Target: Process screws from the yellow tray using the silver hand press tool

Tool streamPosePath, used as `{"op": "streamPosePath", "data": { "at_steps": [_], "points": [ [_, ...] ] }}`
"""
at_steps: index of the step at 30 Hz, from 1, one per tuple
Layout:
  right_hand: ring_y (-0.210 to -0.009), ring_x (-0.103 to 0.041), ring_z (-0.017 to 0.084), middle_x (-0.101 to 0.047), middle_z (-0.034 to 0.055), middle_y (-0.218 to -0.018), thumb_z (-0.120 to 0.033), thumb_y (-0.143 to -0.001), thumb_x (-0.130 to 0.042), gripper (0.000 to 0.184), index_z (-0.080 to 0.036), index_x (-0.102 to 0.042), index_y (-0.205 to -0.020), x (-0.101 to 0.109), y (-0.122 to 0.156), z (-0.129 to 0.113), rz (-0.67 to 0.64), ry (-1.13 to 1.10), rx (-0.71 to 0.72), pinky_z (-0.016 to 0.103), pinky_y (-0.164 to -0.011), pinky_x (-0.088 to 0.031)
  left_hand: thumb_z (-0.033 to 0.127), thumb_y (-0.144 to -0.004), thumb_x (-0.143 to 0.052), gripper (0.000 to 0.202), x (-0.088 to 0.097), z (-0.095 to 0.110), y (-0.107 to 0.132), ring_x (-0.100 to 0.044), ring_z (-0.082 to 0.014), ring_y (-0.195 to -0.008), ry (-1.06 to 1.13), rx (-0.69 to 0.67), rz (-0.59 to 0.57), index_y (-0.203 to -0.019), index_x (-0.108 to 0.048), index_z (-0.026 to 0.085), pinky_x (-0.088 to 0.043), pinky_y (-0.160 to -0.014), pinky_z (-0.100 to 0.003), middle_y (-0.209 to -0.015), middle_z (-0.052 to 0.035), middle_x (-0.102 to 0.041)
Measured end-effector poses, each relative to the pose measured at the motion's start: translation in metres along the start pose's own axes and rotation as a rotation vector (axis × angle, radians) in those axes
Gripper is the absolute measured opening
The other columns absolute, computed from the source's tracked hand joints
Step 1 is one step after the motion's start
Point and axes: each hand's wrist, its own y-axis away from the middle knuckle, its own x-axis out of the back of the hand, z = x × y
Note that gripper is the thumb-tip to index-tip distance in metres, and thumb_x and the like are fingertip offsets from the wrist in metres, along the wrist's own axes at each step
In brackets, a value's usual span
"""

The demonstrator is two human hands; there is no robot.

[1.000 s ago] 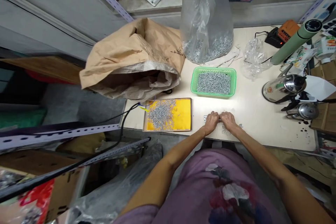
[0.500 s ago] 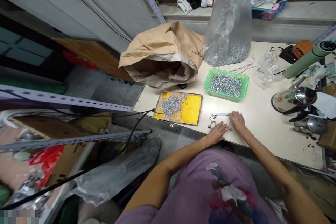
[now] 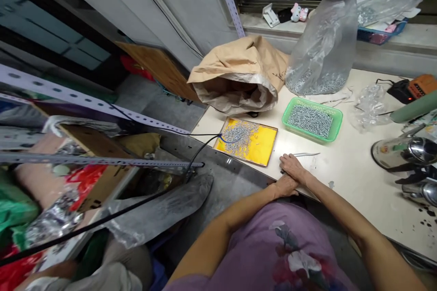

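My right hand (image 3: 292, 166) is at the front edge of the table, crossed over the left, its fingers curled downward. By its fingertips a small dark bit of metal (image 3: 282, 172) shows; most of whatever lies beneath is hidden. My left hand (image 3: 286, 185) rests low against the table edge, its fingers largely covered by the right hand. Just beyond the right hand lies a thin silver metal strip (image 3: 307, 154), pointing right. To the left, a yellow-bottomed tray (image 3: 268, 145) holds a heap of small metal pins or screws (image 3: 237, 136). Similar pieces fill a green plastic basket (image 3: 336, 129).
A brown paper sack (image 3: 235, 57) gapes open behind the tray. Beside it stands a clear plastic bag (image 3: 322, 41) of metal pieces. Steel kettles (image 3: 421, 150) stand at the right. A black cable (image 3: 196, 149) crosses to the tray's left edge. Another person's leg (image 3: 126, 259) shows lower left.
My right hand has moved left and now crosses over the left hand, covering the small metal parts that showed between them. The view has turned left.
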Motion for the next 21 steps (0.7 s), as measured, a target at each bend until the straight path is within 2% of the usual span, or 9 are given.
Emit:
{"op": "streamPosePath", "data": {
  "at_steps": [3, 6, 8, 10, 12, 13, 15, 18, 21],
  "points": [
    [-0.094, -0.050, 0.020, -0.064, 0.0089, -0.093, -0.007, -0.085, -0.047, 0.021, -0.017, -0.066, -0.084, 0.003, -0.007, 0.004, 0.054, 0.000, 0.010, 0.031, -0.078, -0.036, 0.033, -0.079, -0.064, 0.047, 0.005, -0.001, 0.003, -0.055, -0.0291, -0.113, 0.010, -0.022, -0.035, -0.121, -0.055, 0.013, -0.042, -0.098, -0.041, -0.119, -0.0157, -0.061],
    [-0.089, -0.051, 0.019, -0.064, 0.0080, -0.088, -0.013, -0.090, -0.040, 0.025, -0.017, -0.064, -0.090, 0.021, -0.006, 0.019, 0.229, -0.059, -0.172, 0.030, -0.079, -0.037, 0.025, -0.088, -0.051, 0.029, 0.023, -0.011, 0.017, -0.058, -0.0221, -0.102, 0.022, 0.059, 0.063, -0.116, -0.057, 0.019, -0.045, -0.091, -0.034, -0.107, -0.0099, -0.063],
    [-0.090, -0.052, 0.020, -0.063, 0.0089, -0.091, -0.018, -0.093, -0.035, 0.028, -0.018, -0.063, -0.097, 0.039, -0.003, 0.032, 0.396, -0.097, -0.375, 0.031, -0.081, -0.037, 0.019, -0.091, -0.045, 0.023, 0.042, -0.028, 0.029, -0.057, -0.0191, -0.097, -0.014, 0.230, 0.163, -0.109, -0.059, 0.021, -0.045, -0.087, -0.030, -0.099, -0.0075, -0.062],
    [-0.097, -0.051, 0.023, -0.061, 0.0124, -0.104, -0.020, -0.093, -0.034, 0.030, -0.017, -0.060, -0.109, 0.057, 0.002, 0.043, 0.557, -0.100, -0.575, 0.035, -0.086, -0.037, 0.016, -0.092, -0.042, 0.020, 0.066, -0.052, 0.040, -0.055, -0.0188, -0.095, -0.091, 0.499, 0.250, -0.102, -0.059, 0.020, -0.045, -0.085, -0.030, -0.096, -0.0075, -0.059],
    [-0.106, -0.048, 0.027, -0.056, 0.0162, -0.117, -0.021, -0.092, -0.037, 0.035, -0.016, -0.052, -0.122, 0.068, 0.007, 0.048, 0.653, -0.085, -0.710, 0.039, -0.088, -0.037, 0.015, -0.092, -0.041, 0.019, 0.088, -0.077, 0.047, -0.053, -0.0197, -0.095, -0.170, 0.756, 0.271, -0.100, -0.059, 0.018, -0.045, -0.083, -0.030, -0.097, -0.0083, -0.058],
    [-0.108, -0.048, 0.028, -0.054, 0.0170, -0.120, -0.022, -0.091, -0.038, 0.037, -0.016, -0.050, -0.126, 0.070, 0.011, 0.047, 0.661, -0.086, -0.737, 0.039, -0.088, -0.038, 0.014, -0.091, -0.042, 0.020, 0.097, -0.087, 0.048, -0.053, -0.0200, -0.096, -0.198, 0.841, 0.259, -0.101, -0.058, 0.018, -0.044, -0.082, -0.029, -0.100, -0.0085, -0.058],
    [-0.104, -0.051, 0.026, -0.055, 0.0151, -0.116, -0.022, -0.091, -0.037, 0.036, -0.018, -0.051, -0.124, 0.062, 0.018, 0.039, 0.601, -0.123, -0.724, 0.036, -0.085, -0.040, 0.012, -0.090, -0.042, 0.020, 0.108, -0.103, 0.047, -0.051, -0.0201, -0.100, -0.236, 0.907, 0.220, -0.101, -0.058, 0.018, -0.043, -0.082, -0.028, -0.105, -0.0088, -0.058],
    [-0.090, -0.058, 0.019, -0.060, 0.0090, -0.100, -0.021, -0.093, -0.036, 0.028, -0.020, -0.058, -0.110, 0.031, 0.032, 0.017, 0.414, -0.209, -0.686, 0.028, -0.076, -0.043, 0.009, -0.090, -0.039, 0.025, 0.113, -0.113, 0.044, -0.051, -0.0203, -0.104, -0.260, 0.893, 0.171, -0.102, -0.060, 0.016, -0.041, -0.084, -0.027, -0.109, -0.0097, -0.058],
    [-0.080, -0.059, 0.016, -0.059, 0.0057, -0.093, -0.020, -0.091, -0.041, 0.022, -0.023, -0.060, -0.100, -0.004, 0.051, -0.002, 0.238, -0.246, -0.729, 0.025, -0.066, -0.043, 0.007, -0.091, -0.036, 0.029, 0.110, -0.118, 0.045, -0.053, -0.0200, -0.101, -0.232, 0.913, 0.191, -0.102, -0.061, 0.014, -0.041, -0.084, -0.028, -0.106, -0.0103, -0.059]
  ]
}}
